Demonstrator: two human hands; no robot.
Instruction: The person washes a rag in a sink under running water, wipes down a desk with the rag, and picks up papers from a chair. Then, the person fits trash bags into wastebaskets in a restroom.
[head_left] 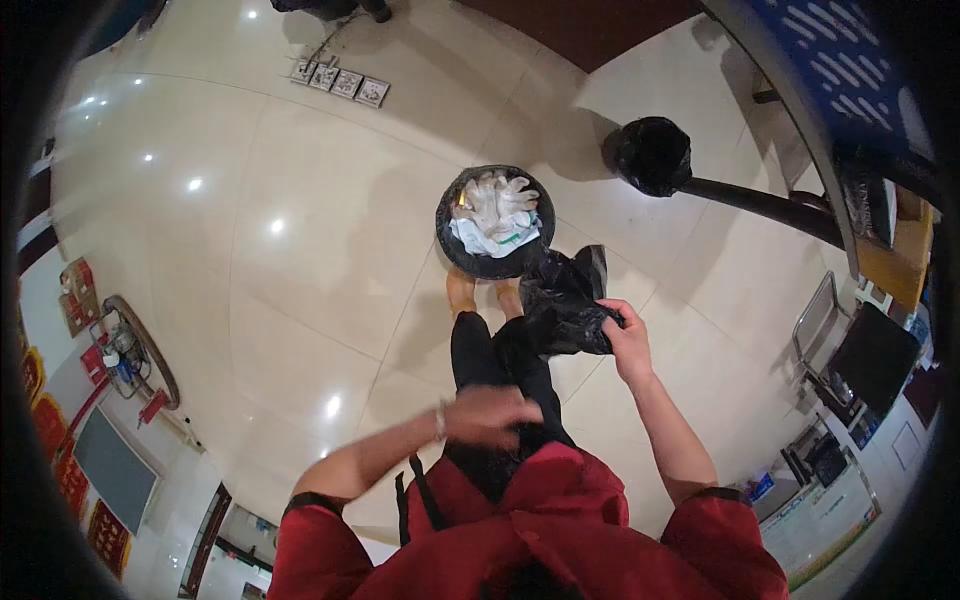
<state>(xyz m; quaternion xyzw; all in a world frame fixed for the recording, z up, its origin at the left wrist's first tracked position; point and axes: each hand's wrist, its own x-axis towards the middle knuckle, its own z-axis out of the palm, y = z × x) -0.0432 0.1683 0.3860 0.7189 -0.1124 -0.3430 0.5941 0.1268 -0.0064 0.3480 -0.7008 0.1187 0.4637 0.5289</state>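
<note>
My right hand (627, 335) grips a black plastic bag (566, 305) by its edge, and the bag hangs crumpled beside my legs. My left hand (490, 415) is in front of my dark trousers, blurred by motion, so its fingers do not show clearly. Just beyond my feet stands a round black bin (447, 250). White gloves (495, 203) lie on top in it, along with a crumpled white and green wrapper (492, 242). The bag partly overlaps the bin's right side in this view.
A black bag-covered object (650, 155) stands at the right, by a dark pole (765, 208). Small patterned tiles (342, 82) lie on the floor ahead. On the left are a round-rimmed stand with bottles (125, 350) and a cardboard box (78, 295). A metal-framed chair (860, 350) is at the right.
</note>
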